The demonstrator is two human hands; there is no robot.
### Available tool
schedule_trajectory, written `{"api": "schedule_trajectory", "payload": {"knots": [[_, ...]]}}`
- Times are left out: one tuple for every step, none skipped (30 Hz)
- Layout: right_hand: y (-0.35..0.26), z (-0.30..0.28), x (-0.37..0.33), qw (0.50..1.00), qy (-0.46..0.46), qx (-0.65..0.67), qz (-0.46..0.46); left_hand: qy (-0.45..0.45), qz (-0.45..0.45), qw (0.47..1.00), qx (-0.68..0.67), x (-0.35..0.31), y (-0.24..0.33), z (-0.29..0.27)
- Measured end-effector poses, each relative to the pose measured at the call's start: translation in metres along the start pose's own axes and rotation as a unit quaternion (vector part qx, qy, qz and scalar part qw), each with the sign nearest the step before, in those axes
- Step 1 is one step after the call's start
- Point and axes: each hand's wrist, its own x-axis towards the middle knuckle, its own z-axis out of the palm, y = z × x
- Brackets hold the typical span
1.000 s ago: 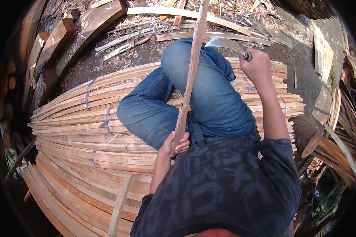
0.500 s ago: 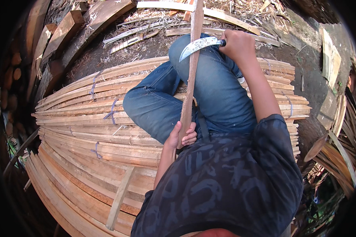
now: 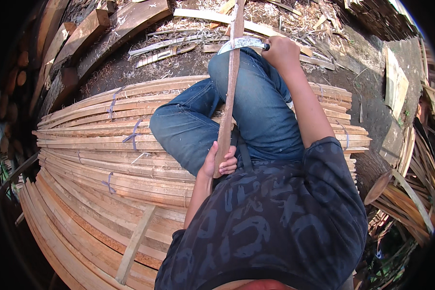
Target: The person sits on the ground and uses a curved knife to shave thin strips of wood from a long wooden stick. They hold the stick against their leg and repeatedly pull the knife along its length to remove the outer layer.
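A long narrow wooden strip (image 3: pixel 230 92) runs from my waist out past my raised knee. My left hand (image 3: pixel 219 160) is wrapped round its near end, close to my shirt. My right hand (image 3: pixel 281 52) grips the dark handle of a curved knife (image 3: pixel 241 43), whose worn, spotted blade lies across the strip just beyond the knee. The blade's tip points left. My legs in blue jeans (image 3: pixel 261 104) are bent under the strip, and the strip rests against the raised knee or passes close over it; I cannot tell which.
I sit on bundles of sawn wooden strips (image 3: pixel 92 145) tied with purplish cord (image 3: pixel 134 135). Thick beams (image 3: pixel 121 41) lie at the far left. Shavings and offcuts (image 3: pixel 179 44) litter the ground ahead. A log (image 3: pixel 374 181) and slats (image 3: pixel 411 208) are at the right.
The knife in my right hand has slid a little farther out along the strip, away from me. My left hand keeps its hold. The whole view has shifted slightly.
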Motion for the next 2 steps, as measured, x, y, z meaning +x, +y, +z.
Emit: {"api": "schedule_trajectory", "payload": {"knots": [[-0.004, -0.001, -0.006, 1.000, -0.004, 0.003, 0.012, -0.001, 0.001, 1.000, 0.011, -0.001, 0.004, -0.004], [-0.007, -0.004, -0.018, 1.000, -0.028, -0.003, -0.006, -0.005, 0.003, 1.000, 0.013, 0.000, 0.006, -0.005]]}}
